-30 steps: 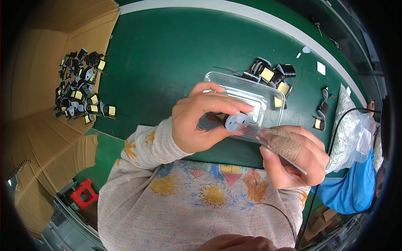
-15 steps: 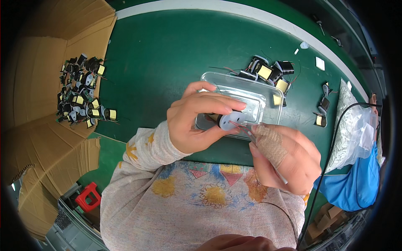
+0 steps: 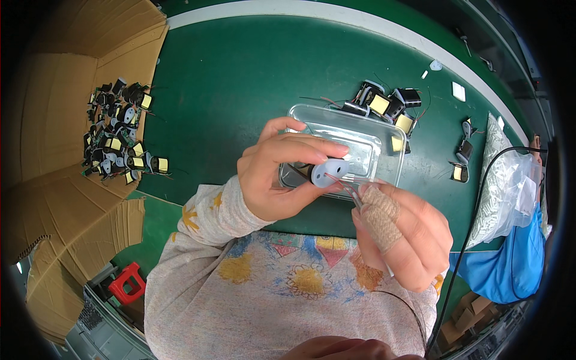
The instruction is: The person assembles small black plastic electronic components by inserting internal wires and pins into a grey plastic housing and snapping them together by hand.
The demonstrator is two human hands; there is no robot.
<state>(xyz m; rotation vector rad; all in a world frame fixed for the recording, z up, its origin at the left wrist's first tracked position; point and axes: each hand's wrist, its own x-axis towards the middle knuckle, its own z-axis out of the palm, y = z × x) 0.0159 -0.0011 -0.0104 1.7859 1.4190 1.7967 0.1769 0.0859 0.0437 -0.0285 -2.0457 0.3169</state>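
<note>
My left hand (image 3: 281, 174) grips a small black coil part with a pale grey round end cap (image 3: 329, 171), held above a clear plastic tray (image 3: 384, 144). Thin reddish wires run from the cap toward my right hand (image 3: 402, 231). That hand is closed around a slim metal tool (image 3: 359, 203), its tip at the wires just below the cap. A tan bandage wraps one finger of my right hand. Both hands hover over the near edge of the green table (image 3: 240, 84).
A pile of black and yellow coil parts (image 3: 120, 135) lies on flattened cardboard (image 3: 54, 108) at the left. More such parts (image 3: 387, 105) sit behind the tray, a few (image 3: 461, 157) to its right. A clear bag of white pieces (image 3: 504, 180) and a black cable (image 3: 474, 222) lie at the right.
My right hand has moved up and left, bringing the tool from beside the part to the wires under the grey cap. The left hand has turned the part slightly.
</note>
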